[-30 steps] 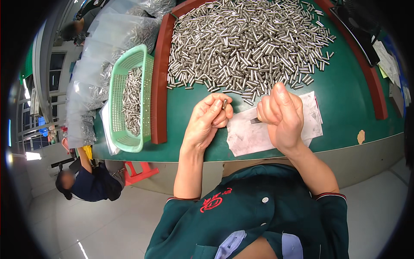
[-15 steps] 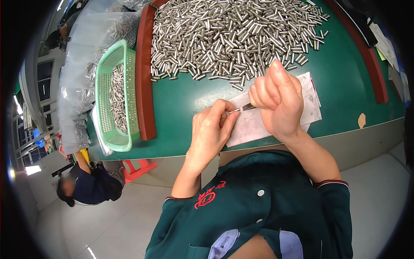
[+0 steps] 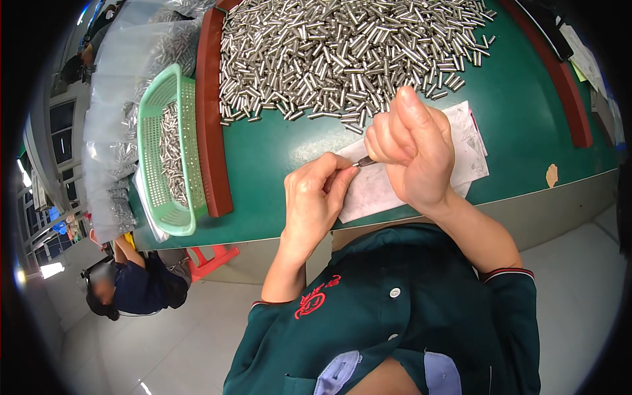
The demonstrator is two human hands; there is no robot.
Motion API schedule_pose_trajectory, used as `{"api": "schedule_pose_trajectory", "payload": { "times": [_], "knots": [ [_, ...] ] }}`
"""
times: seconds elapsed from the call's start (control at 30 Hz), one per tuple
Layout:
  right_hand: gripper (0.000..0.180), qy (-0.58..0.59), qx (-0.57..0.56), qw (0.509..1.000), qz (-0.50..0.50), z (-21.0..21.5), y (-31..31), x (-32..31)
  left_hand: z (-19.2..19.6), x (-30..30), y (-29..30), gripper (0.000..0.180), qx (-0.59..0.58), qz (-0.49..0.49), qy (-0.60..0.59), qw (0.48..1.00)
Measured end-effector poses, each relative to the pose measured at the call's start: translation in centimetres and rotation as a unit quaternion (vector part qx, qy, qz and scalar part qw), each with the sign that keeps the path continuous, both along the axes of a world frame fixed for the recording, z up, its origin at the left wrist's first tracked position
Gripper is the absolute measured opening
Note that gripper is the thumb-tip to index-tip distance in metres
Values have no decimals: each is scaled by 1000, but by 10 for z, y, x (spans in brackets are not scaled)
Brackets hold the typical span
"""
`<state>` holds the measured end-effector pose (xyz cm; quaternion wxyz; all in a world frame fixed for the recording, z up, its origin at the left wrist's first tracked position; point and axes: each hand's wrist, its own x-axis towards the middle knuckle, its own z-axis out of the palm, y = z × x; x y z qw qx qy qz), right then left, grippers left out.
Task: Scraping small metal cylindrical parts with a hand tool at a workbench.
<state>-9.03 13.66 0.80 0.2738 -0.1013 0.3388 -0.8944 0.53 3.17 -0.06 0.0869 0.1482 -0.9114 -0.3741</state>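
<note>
My left hand (image 3: 308, 201) is closed in a pinch at the near edge of the pile, thumb and forefinger on a small metal pin (image 3: 356, 164); most of the pin is hidden by the fingers. My right hand (image 3: 421, 155) is in a fist, thumb up, wrapped round a slim metal tool with a narrow blade (image 3: 366, 160). Its tip meets the pin's exposed end. Both hands are above a smudged white cloth or paper sheet (image 3: 375, 197) on the green table (image 3: 513, 131). A broad heap of short, shiny metal pins (image 3: 342, 59) lies beyond them.
Left of the heap runs a red-brown rail (image 3: 214, 145), with a green plastic basket (image 3: 191, 155) of pins beside it. Clear bags (image 3: 105, 131) of metal parts line the far left. Another rail (image 3: 563, 85) bounds the right. A seated person (image 3: 148, 286) works at lower left.
The tool has turned so its blade looks darker and shorter, and the pin is more covered by my left fingers. Both hands shifted slightly left in the picture, along with the table.
</note>
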Motion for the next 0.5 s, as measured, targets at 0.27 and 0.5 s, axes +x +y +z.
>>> {"api": "schedule_pose_trajectory", "payload": {
  "times": [0.27, 0.5],
  "knots": [
    [43, 11, -5, 1000, 13, 1, -2, 1, -1, 1, 0, 9, 15, 7, 13, 1000],
    [43, 92, 47, 995, 13, 0, -5, 8, 0, -3, -1, 8, 41, 1, 9, 999]
  ]
}}
